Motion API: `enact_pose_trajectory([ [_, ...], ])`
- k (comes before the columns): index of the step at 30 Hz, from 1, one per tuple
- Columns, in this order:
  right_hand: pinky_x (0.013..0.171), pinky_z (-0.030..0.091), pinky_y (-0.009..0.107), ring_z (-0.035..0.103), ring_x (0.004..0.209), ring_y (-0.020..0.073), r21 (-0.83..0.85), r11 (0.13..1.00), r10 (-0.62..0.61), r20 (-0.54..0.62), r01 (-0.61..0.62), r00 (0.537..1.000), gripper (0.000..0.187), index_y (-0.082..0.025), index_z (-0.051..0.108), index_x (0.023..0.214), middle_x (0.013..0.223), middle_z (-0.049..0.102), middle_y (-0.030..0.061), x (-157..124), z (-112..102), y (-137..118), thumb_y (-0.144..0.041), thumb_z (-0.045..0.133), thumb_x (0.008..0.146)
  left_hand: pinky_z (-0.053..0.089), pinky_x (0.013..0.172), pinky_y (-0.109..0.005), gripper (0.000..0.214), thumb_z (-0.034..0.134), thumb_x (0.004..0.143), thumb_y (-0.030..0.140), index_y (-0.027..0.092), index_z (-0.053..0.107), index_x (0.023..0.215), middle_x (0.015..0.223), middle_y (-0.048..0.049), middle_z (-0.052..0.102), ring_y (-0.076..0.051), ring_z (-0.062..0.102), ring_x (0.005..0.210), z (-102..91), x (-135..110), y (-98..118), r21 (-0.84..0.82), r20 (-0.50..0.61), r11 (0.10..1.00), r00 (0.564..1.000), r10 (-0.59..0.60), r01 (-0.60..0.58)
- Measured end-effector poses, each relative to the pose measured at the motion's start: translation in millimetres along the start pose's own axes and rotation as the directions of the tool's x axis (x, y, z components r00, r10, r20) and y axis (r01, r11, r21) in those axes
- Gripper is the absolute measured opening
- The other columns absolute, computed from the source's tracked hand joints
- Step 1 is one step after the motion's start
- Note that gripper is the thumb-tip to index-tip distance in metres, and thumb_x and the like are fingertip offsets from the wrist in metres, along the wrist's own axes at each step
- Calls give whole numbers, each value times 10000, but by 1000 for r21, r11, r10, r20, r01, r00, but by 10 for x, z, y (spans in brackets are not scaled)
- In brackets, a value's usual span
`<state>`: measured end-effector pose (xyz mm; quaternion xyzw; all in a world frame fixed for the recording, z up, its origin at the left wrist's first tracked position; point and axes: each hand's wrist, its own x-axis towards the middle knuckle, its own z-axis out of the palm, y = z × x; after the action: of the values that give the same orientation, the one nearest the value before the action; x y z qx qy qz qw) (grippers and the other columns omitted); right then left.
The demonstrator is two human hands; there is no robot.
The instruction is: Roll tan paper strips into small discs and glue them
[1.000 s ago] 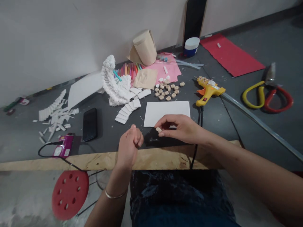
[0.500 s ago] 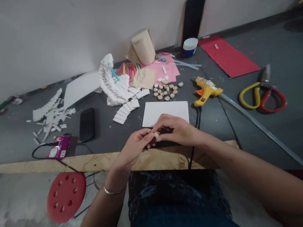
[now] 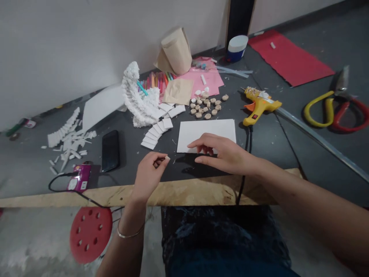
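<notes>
Between thumb and index finger, my left hand (image 3: pixel 151 173) pinches a small pale piece (image 3: pixel 167 158), mostly covered by the fingertips. My right hand (image 3: pixel 220 153) has its fingers apart and holds nothing; it hovers over the near edge of a blank white card (image 3: pixel 206 130). Beyond the card lies a cluster of small round beige discs with raised rims (image 3: pixel 207 116). A yellow hot glue gun (image 3: pixel 261 104) rests to the right, a long clear glue stick in its back. Several white square tiles (image 3: pixel 157 131) fan out left of the card.
A black phone (image 3: pixel 110 151) and a purple power adapter (image 3: pixel 80 177) sit on the left, near white scraps (image 3: pixel 70 144). Behind are a white textured model (image 3: pixel 135 100), a brown paper roll (image 3: pixel 177 52) and pink paper (image 3: pixel 211 79). Scissors (image 3: pixel 331 107) lie far right.
My hands have come apart. The left moved left with the small piece in its pinch; the right let go and opened above the card's edge. The view shifted slightly.
</notes>
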<state>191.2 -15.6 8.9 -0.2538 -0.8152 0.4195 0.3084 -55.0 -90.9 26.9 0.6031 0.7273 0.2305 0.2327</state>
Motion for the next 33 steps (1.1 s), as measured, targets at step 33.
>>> enact_pose_trajectory([
  [33, 642, 475, 258, 555, 723, 124, 85, 996, 44, -121, -34, 992, 248, -171, 652, 1097, 892, 600, 51, 64, -62, -20, -219, 600, 859, 480, 832, -317, 154, 545, 911, 232, 170, 673, 971, 938, -73, 667, -198, 606, 919, 182, -130, -158, 303, -152, 911, 929, 337, -281],
])
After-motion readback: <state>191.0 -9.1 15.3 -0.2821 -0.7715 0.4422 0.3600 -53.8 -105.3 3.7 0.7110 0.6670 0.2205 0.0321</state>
